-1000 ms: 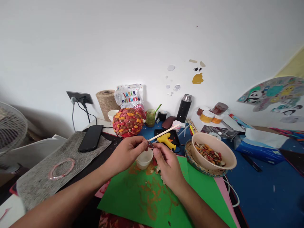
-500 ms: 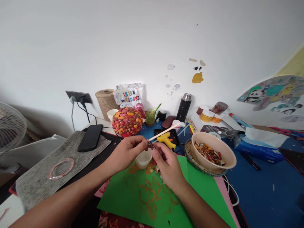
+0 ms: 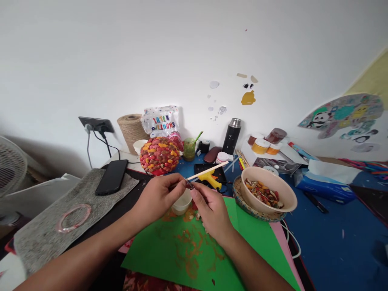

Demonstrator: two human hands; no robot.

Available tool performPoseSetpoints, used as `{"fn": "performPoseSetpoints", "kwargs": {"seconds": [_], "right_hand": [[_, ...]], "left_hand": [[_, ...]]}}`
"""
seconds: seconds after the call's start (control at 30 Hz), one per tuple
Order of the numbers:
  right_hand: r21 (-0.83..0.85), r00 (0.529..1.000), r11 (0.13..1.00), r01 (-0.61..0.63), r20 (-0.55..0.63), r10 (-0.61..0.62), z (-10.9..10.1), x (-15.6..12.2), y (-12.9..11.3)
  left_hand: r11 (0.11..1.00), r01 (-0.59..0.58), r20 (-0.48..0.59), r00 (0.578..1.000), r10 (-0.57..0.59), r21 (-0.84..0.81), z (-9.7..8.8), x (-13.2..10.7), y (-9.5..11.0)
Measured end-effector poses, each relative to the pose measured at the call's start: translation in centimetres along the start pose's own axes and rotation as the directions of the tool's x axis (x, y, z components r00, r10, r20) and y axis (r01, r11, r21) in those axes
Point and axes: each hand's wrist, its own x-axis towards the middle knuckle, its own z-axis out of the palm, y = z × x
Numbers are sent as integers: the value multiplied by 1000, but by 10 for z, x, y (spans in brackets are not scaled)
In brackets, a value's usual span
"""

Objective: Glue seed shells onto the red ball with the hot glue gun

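My left hand point(image 3: 157, 197) is closed in a pinch on something small that I cannot make out, held over a small white cup point(image 3: 181, 202). My right hand point(image 3: 210, 210) is closed on a thin brush with a pale wooden handle point(image 3: 209, 170); its dark tip meets the left fingertips. Both hands hover above a green paper sheet point(image 3: 188, 250) smeared with orange-brown paint. A ball covered in red, orange and yellow shells point(image 3: 159, 155) stands behind the hands.
A beige bowl of painted shells point(image 3: 268, 194) sits in a woven tray to the right. A yellow glue gun point(image 3: 209, 178), black flask point(image 3: 230, 136), paint jars point(image 3: 260, 145), twine roll point(image 3: 131, 127), phone point(image 3: 111, 177) and blue tissue box point(image 3: 325, 180) surround the work.
The view has shifted slightly, so everything sits a little more to the left. Both hands keep the same hold, brush tip against the left fingertips.
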Motion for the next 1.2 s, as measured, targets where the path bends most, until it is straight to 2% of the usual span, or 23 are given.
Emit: {"fn": "performPoseSetpoints", "kwargs": {"seconds": [0.1, 0.23, 0.3, 0.37, 0.6, 0.7, 0.77, 0.87, 0.97, 1.07, 1.13, 1.2], "right_hand": [[32, 1000, 999, -13, 6, 13, 1, -1, -1], [37, 1000, 999, -12, 30, 11, 0, -2, 0], [20, 1000, 1000, 9, 26, -10, -1, -2, 0], [16, 1000, 1000, 10, 22, -10, -1, -1, -1], [161, 998, 985, -65, -10, 68, -4, 2, -9], [190, 992, 975, -119, -26, 126, -2, 3, -7], [213, 985, 963, -164, -25, 173, 1, 2, -5], [293, 972, 932, -215, -29, 234, 8, 2, -2], [381, 959, 891, -245, -39, 280, 15, 2, -2], [388, 962, 890, -239, -28, 271, 16, 0, -4], [347, 973, 914, -211, -17, 231, 15, -1, -5], [305, 981, 935, -181, -8, 192, 13, -2, -5]], "left_hand": [[985, 66, 62, 996, -57, -158, 0, 3, 0], [913, 231, 190, 966, -174, -336, 1, 5, 0], [880, 282, 220, 953, -210, -383, 3, 5, -1], [883, 276, 208, 955, -209, -379, 3, 5, -1], [982, 47, 98, 995, -30, -181, -4, 0, 3], [999, -50, 3, 999, 50, -2, -1, -4, -2], [977, -99, -71, 991, 114, 188, 4, -5, -8], [875, -138, -147, 962, 230, 465, 10, -4, -18], [823, -125, -149, 958, 246, 555, 11, -3, -20], [912, -85, -104, 985, 138, 402, 6, -2, -12], [975, -52, -53, 996, 65, 215, 1, -2, -5], [1000, -5, 12, 1000, 5, 8, -4, -2, -1]]}}
